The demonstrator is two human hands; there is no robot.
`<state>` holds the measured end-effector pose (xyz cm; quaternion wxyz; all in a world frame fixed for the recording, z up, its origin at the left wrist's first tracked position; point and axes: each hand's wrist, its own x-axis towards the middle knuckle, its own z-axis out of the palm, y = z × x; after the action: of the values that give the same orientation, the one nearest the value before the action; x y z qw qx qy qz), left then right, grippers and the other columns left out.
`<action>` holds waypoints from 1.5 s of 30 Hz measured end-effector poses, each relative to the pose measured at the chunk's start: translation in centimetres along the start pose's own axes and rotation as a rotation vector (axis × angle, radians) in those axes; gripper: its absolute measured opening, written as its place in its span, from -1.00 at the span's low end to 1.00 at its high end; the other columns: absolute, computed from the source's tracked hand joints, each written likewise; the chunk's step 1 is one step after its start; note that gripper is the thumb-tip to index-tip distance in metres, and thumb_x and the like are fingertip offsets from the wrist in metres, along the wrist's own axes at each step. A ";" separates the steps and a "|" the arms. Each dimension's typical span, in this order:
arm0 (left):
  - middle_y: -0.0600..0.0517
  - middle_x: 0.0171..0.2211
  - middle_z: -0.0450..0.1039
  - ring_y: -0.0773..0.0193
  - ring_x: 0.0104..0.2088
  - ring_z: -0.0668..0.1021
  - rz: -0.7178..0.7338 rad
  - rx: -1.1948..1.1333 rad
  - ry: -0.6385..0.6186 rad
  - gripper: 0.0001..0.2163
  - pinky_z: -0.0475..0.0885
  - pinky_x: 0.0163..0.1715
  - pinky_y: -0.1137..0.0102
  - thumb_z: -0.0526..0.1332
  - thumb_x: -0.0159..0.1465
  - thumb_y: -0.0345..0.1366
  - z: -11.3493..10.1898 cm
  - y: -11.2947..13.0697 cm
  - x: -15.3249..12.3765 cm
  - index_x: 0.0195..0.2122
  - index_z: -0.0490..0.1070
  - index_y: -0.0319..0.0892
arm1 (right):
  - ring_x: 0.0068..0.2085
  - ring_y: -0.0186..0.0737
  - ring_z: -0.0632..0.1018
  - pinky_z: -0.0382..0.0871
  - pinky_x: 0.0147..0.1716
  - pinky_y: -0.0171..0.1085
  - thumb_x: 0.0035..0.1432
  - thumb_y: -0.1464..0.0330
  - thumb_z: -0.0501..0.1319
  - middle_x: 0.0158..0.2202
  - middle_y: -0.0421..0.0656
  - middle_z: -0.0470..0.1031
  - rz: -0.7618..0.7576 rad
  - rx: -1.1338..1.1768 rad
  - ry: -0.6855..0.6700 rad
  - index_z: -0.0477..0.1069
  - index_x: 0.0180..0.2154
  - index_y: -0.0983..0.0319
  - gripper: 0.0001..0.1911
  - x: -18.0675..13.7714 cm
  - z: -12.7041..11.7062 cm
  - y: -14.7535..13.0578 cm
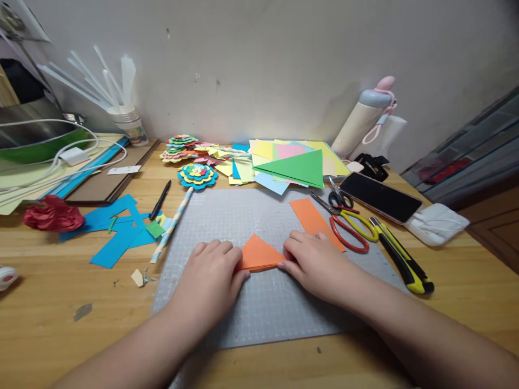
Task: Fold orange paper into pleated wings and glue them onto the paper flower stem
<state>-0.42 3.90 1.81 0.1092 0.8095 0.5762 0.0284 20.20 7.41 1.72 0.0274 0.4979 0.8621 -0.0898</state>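
A folded orange paper triangle (258, 253) lies on the grey cutting mat (251, 313). My left hand (211, 275) rests on its left end, fingers curled and pressing the paper down. My right hand (314, 262) presses the right corner with fingers bent and thumb tip on the edge. An orange paper strip (310, 215) lies just beyond my right hand on the mat.
Right of the mat lie scissors (348, 224), a yellow-black utility knife (401, 256) and a phone (379, 197). Coloured paper sheets (292, 162), paper flowers (197, 175) and a bottle (363, 121) sit behind. Blue scraps (117, 229), a pen (160, 200) and red crumpled paper (52, 214) lie left.
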 end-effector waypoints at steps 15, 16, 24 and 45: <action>0.03 -0.37 0.45 0.15 -0.29 0.44 0.062 -0.144 -0.021 -0.89 0.26 -0.26 0.21 0.12 0.26 -0.32 0.9 0.1 0.0 -0.39 0.38 -0.16 | -0.26 -0.24 0.41 0.12 -0.24 -0.23 0.18 0.46 0.18 -0.33 -0.20 0.46 -0.201 0.331 0.110 0.38 -0.35 0.24 -0.96 0.0 1.8 -1.7; 0.03 -0.38 0.45 0.15 -0.29 0.44 0.058 -0.142 -0.029 -0.89 0.26 -0.26 0.20 0.13 0.25 -0.32 0.8 0.2 -0.1 -0.39 0.39 -0.16 | -0.26 -0.24 0.41 0.12 -0.24 -0.23 0.17 0.46 0.19 -0.34 -0.21 0.46 -0.200 0.330 0.104 0.38 -0.35 0.24 -0.96 -0.1 1.7 -1.7; -0.01 -0.37 0.46 0.10 -0.28 0.45 0.040 -0.050 -0.017 -0.83 0.27 -0.24 0.15 0.05 0.29 -0.31 1.1 0.7 -0.4 -0.38 0.40 -0.17 | -0.29 -0.21 0.42 0.11 -0.25 -0.20 0.17 0.39 0.21 -0.36 -0.18 0.48 -0.135 0.227 0.107 0.42 -0.38 0.25 -0.92 -0.2 1.6 -1.9; 0.08 -0.38 0.45 0.15 -0.28 0.42 -0.036 -0.143 0.046 -0.87 0.17 -0.30 0.26 0.28 0.13 -0.22 0.3 -0.3 0.4 -0.43 0.37 -0.12 | -0.38 -0.34 0.37 0.13 -0.44 -0.36 0.00 0.37 0.35 -0.44 -0.25 0.40 -0.048 0.477 0.060 0.31 -0.52 0.24 -0.78 1.8 1.6 -0.5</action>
<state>-0.51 4.37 1.39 0.1538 0.7882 0.5896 0.0860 18.77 8.42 -0.01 -0.1188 0.4722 0.8285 -0.2767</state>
